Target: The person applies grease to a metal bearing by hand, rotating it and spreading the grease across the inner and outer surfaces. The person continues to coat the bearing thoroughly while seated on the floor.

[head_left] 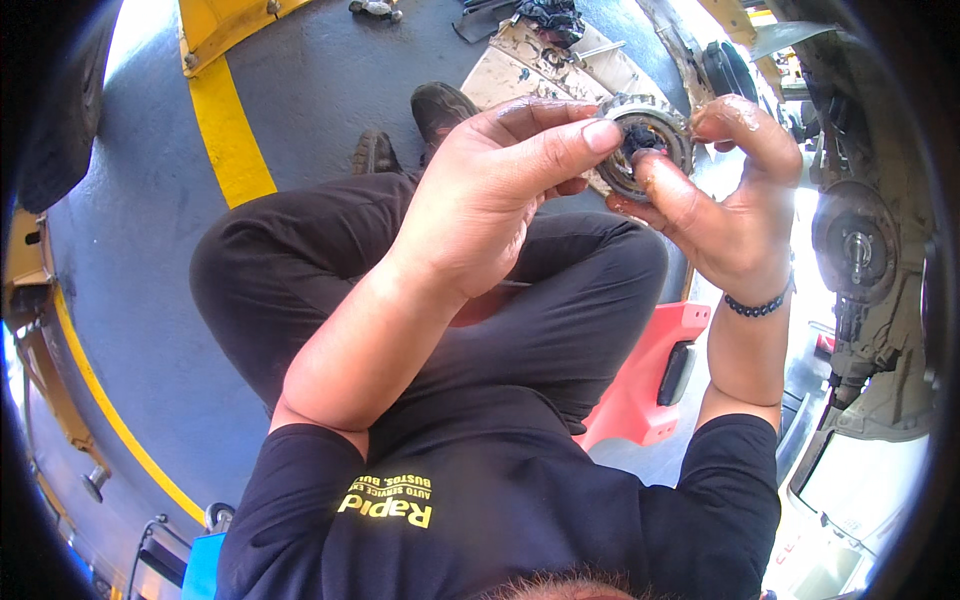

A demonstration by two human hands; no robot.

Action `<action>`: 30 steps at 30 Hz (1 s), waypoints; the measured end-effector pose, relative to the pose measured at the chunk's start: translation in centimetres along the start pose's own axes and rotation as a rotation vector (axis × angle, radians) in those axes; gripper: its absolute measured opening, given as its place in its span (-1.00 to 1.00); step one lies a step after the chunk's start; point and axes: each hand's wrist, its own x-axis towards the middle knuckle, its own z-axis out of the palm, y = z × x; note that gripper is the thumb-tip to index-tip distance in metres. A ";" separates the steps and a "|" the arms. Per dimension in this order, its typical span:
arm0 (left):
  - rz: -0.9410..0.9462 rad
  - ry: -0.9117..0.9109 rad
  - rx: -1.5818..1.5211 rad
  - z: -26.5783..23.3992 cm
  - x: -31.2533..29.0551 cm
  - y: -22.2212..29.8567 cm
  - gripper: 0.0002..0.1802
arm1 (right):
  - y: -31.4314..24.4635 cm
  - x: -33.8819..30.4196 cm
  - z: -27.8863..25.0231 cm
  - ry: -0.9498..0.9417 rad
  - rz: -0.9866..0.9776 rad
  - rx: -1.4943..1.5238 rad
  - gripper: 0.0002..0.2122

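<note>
A greasy roller bearing (613, 180), ring-shaped with toothed-looking rollers around its rim, is held up in front of me over my knees. Dark grease fills part of its centre. My left hand (500, 175) pinches the left side of the ring, thumb on the near face and fingers behind. My right hand (725, 205), smeared with grease, has its thumb pressed into the centre opening. Its bent index finger is by the right rim, and another finger lies under the lower edge. The far side of the bearing is hidden.
A stained cardboard sheet (510, 70) lies on the floor beyond my hands, with a crumpled black plastic bag (552, 20) on it. A red plastic stool (640, 400) is beneath me. Vehicle underparts with a round hub (857, 245) stand at right; a yellow steel frame (215, 35) is at far left.
</note>
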 end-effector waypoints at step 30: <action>0.014 0.065 -0.250 0.2 -0.4 -0.4 -0.74 | -3.2 1.1 4.7 0.626 0.790 1.299 -0.63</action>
